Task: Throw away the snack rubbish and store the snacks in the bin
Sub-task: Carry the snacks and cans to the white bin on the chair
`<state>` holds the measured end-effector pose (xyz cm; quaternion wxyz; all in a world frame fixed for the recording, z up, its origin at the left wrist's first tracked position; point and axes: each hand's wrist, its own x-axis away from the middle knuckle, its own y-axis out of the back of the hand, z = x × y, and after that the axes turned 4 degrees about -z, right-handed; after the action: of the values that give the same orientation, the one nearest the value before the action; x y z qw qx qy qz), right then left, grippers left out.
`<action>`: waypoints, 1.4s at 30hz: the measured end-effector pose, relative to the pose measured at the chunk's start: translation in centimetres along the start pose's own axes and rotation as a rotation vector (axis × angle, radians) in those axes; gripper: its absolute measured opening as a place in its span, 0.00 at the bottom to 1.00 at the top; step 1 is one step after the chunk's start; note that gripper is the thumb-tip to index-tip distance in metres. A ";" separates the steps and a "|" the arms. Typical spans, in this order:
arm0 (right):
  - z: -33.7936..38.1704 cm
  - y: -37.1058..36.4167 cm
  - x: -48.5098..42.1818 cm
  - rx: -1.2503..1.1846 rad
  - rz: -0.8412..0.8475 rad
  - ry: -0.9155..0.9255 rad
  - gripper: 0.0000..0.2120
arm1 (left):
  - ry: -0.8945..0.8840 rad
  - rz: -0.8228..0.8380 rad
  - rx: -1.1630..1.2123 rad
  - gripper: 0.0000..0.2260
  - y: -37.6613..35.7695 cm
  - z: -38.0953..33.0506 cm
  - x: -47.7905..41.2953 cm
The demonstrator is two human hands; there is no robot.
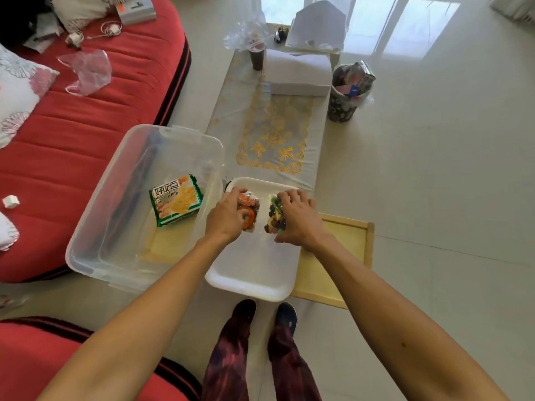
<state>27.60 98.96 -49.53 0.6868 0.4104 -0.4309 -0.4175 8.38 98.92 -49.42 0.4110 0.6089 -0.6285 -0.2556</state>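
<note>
A white foam tray (254, 273) lies on the low table in front of me. On its far end lie two small clear snack packets. My left hand (224, 217) is closed around the orange-red packet (251, 211). My right hand (299, 218) grips the dark mixed-nut packet (275, 215). To the left stands a clear plastic bin (115, 227), open, holding a green-edged biscuit pack (176, 200). A patterned rubbish can (346, 94), stuffed with wrappers, stands on the floor at the far right of the table.
A wooden tray (344, 247) sticks out under the foam tray. A white box (298, 73) and a dark cup (257, 57) sit at the table's far end. The red sofa (86, 134) on the left carries pillows and plastic bags. My feet are below the table's near edge.
</note>
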 end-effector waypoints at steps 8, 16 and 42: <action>-1.4 -6.7 -4.8 0.075 0.091 -0.046 0.48 | 0.065 0.084 -0.046 0.21 -6.3 3.8 -3.7; -1.7 -7.6 -4.0 0.065 0.128 -0.113 0.57 | 0.080 0.138 -0.084 0.26 -5.5 4.1 -4.2; -5.8 23.3 54.3 0.046 -0.767 -1.138 0.48 | -1.526 0.308 -0.156 0.37 7.4 -41.5 24.6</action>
<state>53.35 57.18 -16.17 0.1483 0.2652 -0.5578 -0.7724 40.58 83.32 -16.27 -0.0623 0.1403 -0.7950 -0.5869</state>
